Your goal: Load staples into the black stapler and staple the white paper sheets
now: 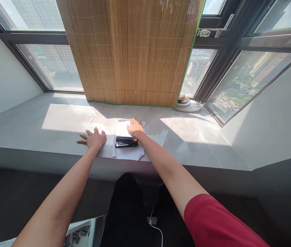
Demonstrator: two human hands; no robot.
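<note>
My left hand (94, 138) lies on the grey stone window sill with its fingers spread, holding nothing. To its right, a black stapler (126, 144) with an orange end rests on white sheets of paper (128, 154). My right hand (135, 127) is just beyond the stapler, at the far part of the sheets. Its fingers are drawn together, and what they hold, if anything, is hidden. A small patterned piece (143, 124) shows beside those fingers, too small to name. The right forearm passes close to the stapler's orange end.
A bamboo blind (135, 55) with green edging hangs over the window behind the sill (65, 137). Stacked plates (190, 106) stand at the far right by the frame. Below are my legs, a white cable (158, 230) and part of a white-framed box (81, 230).
</note>
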